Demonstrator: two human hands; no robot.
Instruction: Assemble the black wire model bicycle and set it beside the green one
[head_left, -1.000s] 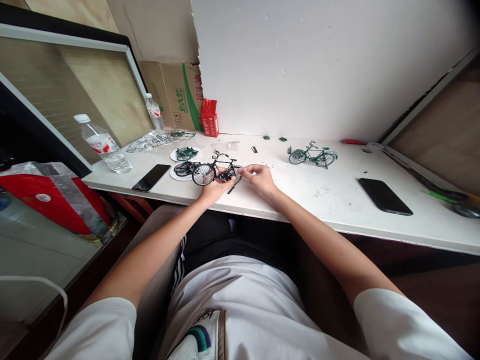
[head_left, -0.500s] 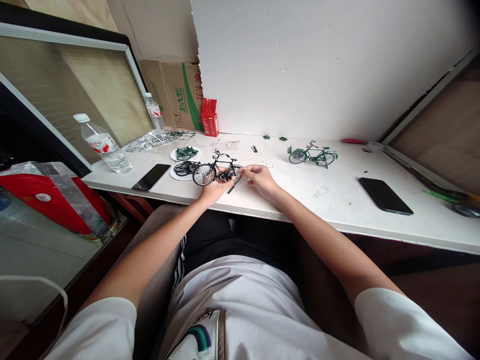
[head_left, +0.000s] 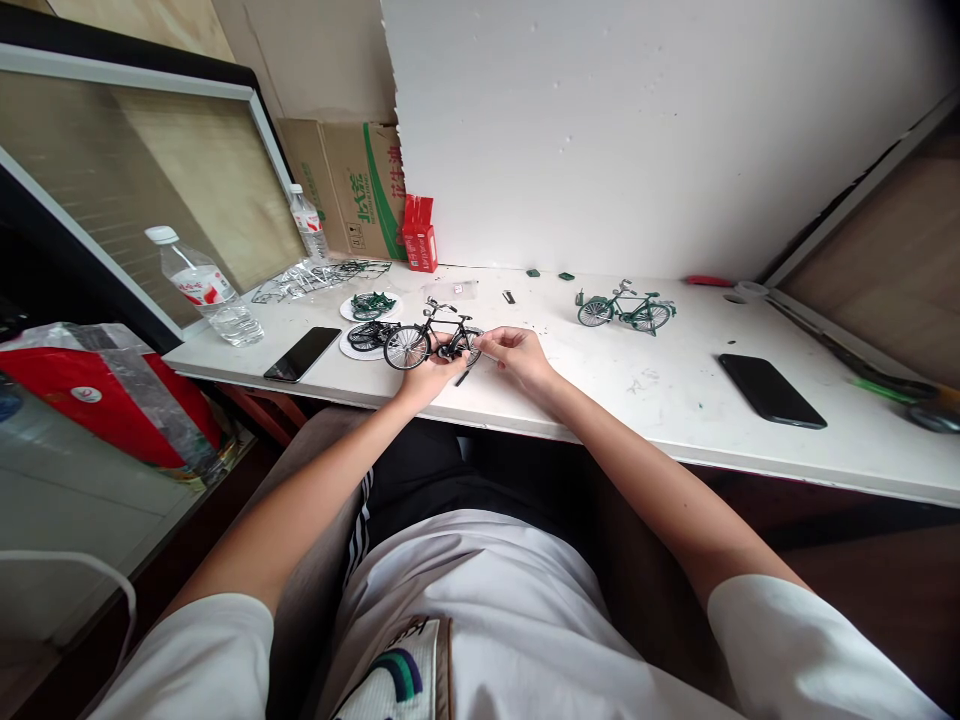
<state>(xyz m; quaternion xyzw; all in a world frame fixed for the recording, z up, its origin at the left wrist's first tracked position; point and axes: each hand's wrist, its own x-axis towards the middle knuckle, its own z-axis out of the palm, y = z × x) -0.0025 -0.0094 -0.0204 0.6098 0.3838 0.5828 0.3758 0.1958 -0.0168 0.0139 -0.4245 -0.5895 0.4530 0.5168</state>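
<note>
My left hand [head_left: 429, 378] is closed around the lower frame of a black model bicycle [head_left: 409, 347], holding it upright above the front part of the table. The bicycle's front wheel points left and its rear wheel is on the right. At that rear wheel, my right hand [head_left: 517, 352] has its thumb and fingertips pinched together; whatever small thing is between them is too small to make out. Just behind the left hand, a white plate of black bicycle parts [head_left: 370, 338] and another with green parts [head_left: 373, 305] rest on the table.
A green model bicycle [head_left: 625, 308] stands to the right on the white table [head_left: 585, 400]. Phones lie at right [head_left: 772, 390] and left [head_left: 303, 354]. Water bottles [head_left: 214, 300], a small red box [head_left: 419, 235] and empty part frames [head_left: 330, 280] are at the left and back.
The black bicycle has shifted very slightly up and left in my left hand. My right fingertips remain at its rear wheel, almost unmoved.
</note>
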